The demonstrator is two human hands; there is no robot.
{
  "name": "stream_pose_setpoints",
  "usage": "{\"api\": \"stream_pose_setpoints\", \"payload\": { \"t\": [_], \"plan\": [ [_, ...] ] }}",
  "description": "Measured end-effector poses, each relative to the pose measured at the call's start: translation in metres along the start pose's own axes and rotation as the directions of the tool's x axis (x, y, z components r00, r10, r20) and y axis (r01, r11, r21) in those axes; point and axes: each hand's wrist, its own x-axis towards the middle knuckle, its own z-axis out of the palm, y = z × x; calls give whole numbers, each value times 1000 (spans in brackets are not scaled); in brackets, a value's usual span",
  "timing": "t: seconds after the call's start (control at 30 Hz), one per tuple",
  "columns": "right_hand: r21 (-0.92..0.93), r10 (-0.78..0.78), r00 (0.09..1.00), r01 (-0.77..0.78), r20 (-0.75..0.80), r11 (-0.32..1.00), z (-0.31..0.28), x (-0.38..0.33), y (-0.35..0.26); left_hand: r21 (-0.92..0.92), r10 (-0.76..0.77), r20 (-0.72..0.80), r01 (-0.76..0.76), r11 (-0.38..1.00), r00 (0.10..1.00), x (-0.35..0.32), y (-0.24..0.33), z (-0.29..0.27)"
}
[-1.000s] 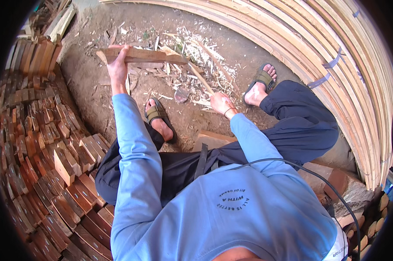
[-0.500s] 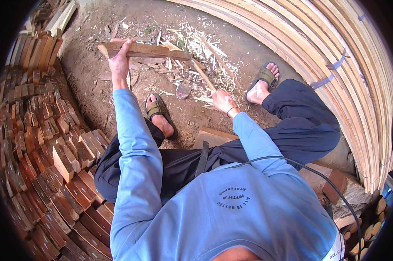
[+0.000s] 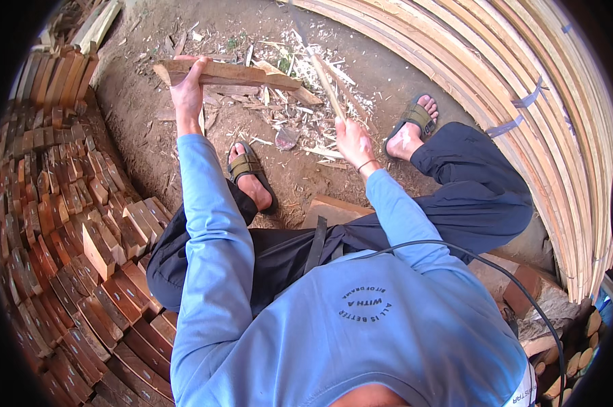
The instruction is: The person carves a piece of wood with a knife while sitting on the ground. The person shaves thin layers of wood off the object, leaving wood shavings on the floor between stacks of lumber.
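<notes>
My left hand [image 3: 188, 88] is closed round the left part of a short, roughly cut piece of wood [image 3: 235, 73], held out over the ground at the far left. The wood points to the right, toward a heap of chips. My right hand [image 3: 353, 142] grips the lower end of a long-handled tool [image 3: 326, 85], which has a pale wooden handle. The tool rises away from me, and its grey, narrow, blade-like far part is blurred and runs to the top edge. Its tip cannot be made out. A gap separates the tool from the piece of wood.
Wood chips and shavings [image 3: 300, 125] litter the dirt floor between my sandalled feet. Stacked wooden blocks [image 3: 82, 271] fill the left side. Long bent boards [image 3: 483, 74], tied with strips, curve along the right. A wooden block [image 3: 333, 210] lies before my lap; a black cable [image 3: 517, 281] crosses my shirt.
My right hand has raised the tool, swinging its far end up and away from the right end of the wood. My left hand and the wood have hardly moved.
</notes>
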Motion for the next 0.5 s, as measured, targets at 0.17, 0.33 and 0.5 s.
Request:
{"api": "stream_pose_setpoints", "payload": {
  "t": [0.17,0.33,0.5],
  "plan": [
    [-125,37,991,-20,132,992,20,-25,24,-7,40,28,-40,999,999,0,-1,1],
    [95,21,997,-29,79,995,-9,-15,-27,35,13,2,-13,999,1000,-1,-2,-2],
    [-64,88,973,-76,212,995,24,-17,25,26,56,30,-57,998,998,6,-1,5]
  ]
}}
